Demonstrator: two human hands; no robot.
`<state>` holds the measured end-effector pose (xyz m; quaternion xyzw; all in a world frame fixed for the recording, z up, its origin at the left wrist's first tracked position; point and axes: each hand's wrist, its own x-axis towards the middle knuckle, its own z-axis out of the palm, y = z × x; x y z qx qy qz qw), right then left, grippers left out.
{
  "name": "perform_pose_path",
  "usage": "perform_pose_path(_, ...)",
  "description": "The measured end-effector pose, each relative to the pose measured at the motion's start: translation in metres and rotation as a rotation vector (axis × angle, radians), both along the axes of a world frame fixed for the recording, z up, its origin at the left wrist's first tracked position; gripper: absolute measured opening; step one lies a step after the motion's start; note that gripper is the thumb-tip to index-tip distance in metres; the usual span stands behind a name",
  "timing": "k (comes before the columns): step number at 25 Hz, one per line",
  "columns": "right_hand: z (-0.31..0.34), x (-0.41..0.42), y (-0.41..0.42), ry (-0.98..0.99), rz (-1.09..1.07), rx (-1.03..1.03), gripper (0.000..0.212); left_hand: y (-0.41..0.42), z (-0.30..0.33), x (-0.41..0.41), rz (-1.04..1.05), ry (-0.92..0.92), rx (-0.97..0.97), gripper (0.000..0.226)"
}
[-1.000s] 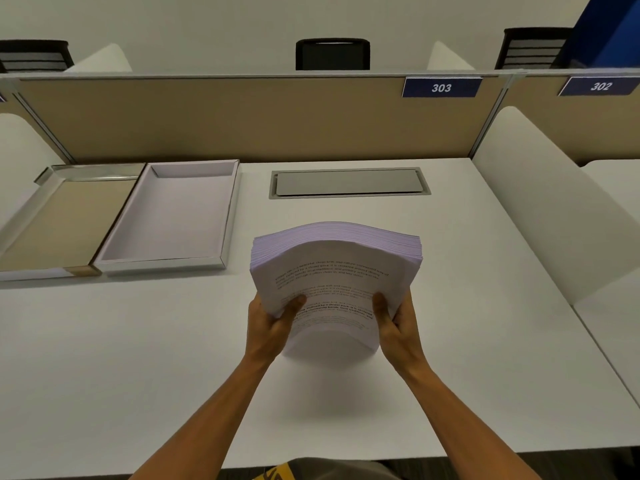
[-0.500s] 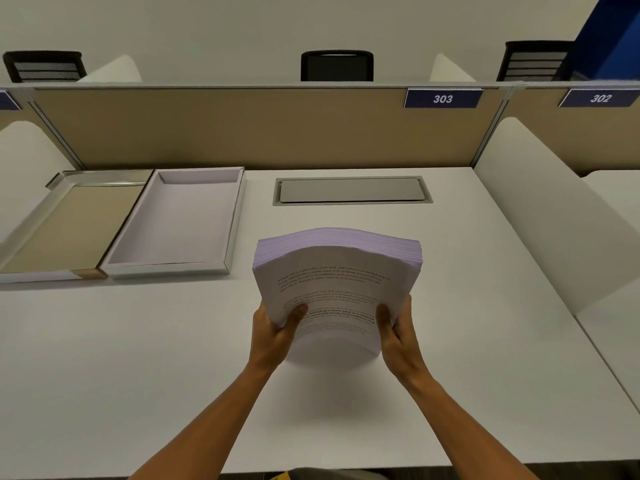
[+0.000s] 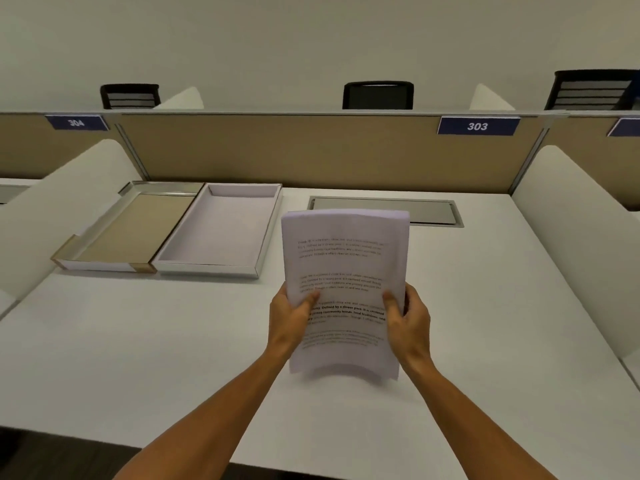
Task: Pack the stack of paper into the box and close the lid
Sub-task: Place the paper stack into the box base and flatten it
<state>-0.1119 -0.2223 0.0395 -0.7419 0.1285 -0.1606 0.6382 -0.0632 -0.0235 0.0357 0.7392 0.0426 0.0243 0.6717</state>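
A thick stack of printed paper stands nearly upright above the white desk, its printed face toward me and its lower edge bowed just over the desktop. My left hand grips its left edge and my right hand grips its right edge, thumbs on the front sheet. The open box, a shallow white tray with silver rim, lies at the back left of the desk, left of the stack. Its lid, inside up and tan, lies joined along the box's left side.
A tan partition with a "303" label closes the back of the desk. A grey cable hatch is set into the desktop behind the stack. White curved side dividers flank the desk on both sides. Black chairs show beyond the partition.
The stack has been tipped up from a low tilt to nearly upright, so its top edge is now hidden. My view has swung left and up.
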Motion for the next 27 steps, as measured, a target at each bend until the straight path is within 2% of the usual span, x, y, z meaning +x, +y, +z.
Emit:
perform_pose_path(4,0.013,0.028,0.010,0.157,-0.002,-0.014,0.024,0.005,0.018,0.014,0.070,0.152,0.120,0.030)
perform_pose_path(9,0.028,0.058,0.037,0.361,0.110,0.075,0.031,0.034,0.040,0.029,0.113,0.344,0.095,0.035)
perform_pose_path(15,0.028,0.108,0.095,0.426,0.158,0.183,0.025,0.095,0.052,0.073,0.161,0.390,0.180,0.042)
perform_pose_path(22,0.033,0.200,0.189,0.482,0.154,0.259,0.023,0.201,0.067,0.169,0.135,0.399,0.272,0.025)
perform_pose_path(27,0.038,0.272,0.239,0.524,0.108,0.306,0.020,0.254,0.072,0.249,0.066,0.420,0.279,0.024)
